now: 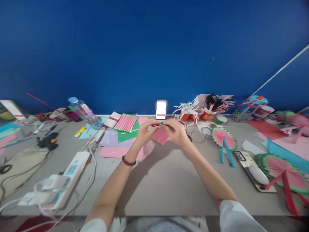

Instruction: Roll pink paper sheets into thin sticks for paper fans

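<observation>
Left hand (pixel 144 132), right hand (pixel 179 132) pinching pink green-edged paper (pixel 161 137); ribbed pleated strip (pixel 126 123) partly atop flat green sheet (pixel 124 137)

The scene is covered by one camera alone, worn on the person's head above the near edge of the table (pixel 166 190) and faced forward and down. The table is taken in from its near edge, low in the frame, to its far edge, where it is met by the wall (pixel 145 58); its left and right ends are cut off. The upper half is filled by the wall. The forearms (pixel 116 183) are seen from behind and above, reaching in over the near edge. The left fingers (pixel 153 122) and right fingers (pixel 172 124) are framed near the centre, toward the far edge. Below the near edge, a strip of lap (pixel 164 224) is caught.
</observation>
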`<state>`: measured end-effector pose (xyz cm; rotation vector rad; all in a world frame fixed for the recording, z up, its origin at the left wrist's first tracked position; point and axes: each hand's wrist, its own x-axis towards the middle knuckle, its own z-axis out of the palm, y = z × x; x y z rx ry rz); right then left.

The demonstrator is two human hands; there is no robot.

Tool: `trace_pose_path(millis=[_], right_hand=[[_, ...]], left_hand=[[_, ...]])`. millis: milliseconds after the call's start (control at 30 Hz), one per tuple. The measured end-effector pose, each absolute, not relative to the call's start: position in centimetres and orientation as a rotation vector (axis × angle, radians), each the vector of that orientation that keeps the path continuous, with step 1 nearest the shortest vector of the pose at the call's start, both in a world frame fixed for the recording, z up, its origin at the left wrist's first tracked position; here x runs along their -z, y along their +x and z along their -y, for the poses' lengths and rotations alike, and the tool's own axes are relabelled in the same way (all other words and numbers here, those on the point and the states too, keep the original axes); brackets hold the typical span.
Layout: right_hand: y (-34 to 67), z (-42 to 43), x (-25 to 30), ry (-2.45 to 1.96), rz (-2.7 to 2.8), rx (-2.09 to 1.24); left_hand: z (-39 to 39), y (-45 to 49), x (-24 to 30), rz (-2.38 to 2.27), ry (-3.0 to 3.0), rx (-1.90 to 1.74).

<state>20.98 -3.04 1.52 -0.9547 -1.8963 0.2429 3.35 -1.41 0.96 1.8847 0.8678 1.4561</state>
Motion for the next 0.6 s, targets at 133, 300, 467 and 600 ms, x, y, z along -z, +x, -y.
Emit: trace_pose_path(millis=[133, 300, 467, 600], right_hand=[[20.68, 3.04, -1.47, -0.961, 1.834, -0.312], [20.26, 3.36, -1.69, -1.018, 1.651, -0.471], [20.20, 3.58, -1.93, -1.040, 1.546, -0.586], [20.11, 3.84, -2.06, -1.017, 1.558, -0.564]], left_hand=[[1.25, 3.40, -0.69, -0.873, 1.787, -1.439], [1.24, 3.50, -0.64, -0.872, 1.702, -1.422], [1.22, 3.62, -0.26, -0.839, 1.631, -1.388], [1.14, 3.48, -0.04, -0.812, 1.605, -1.388]])
